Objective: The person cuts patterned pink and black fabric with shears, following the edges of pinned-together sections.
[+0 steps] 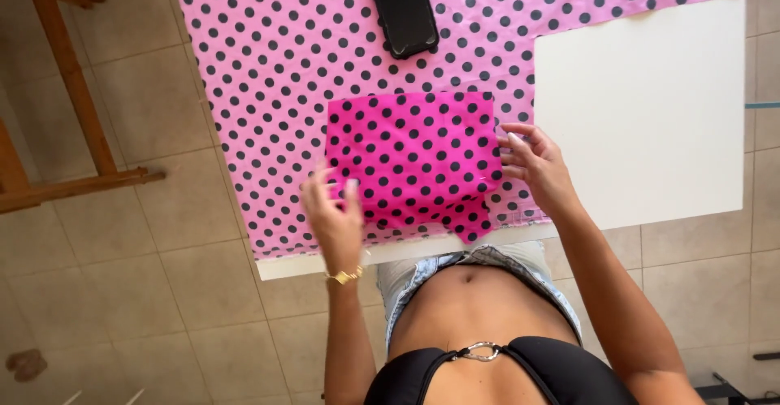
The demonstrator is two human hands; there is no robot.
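Two hands at work on a bright pink dotted fabric piece (413, 157), lying flat atop a paler pink dotted cloth (276, 88) on the white desk (650, 112). Left hand (335, 218) blurred, fingers loosely spread, at the piece's lower left corner; grip not discernible. Right hand (536, 165) open, fingertips touching the piece's right edge. Black phone (402, 7) well beyond the piece's far edge. Bare desk right of the piece. Near edge just short of the desk rim.
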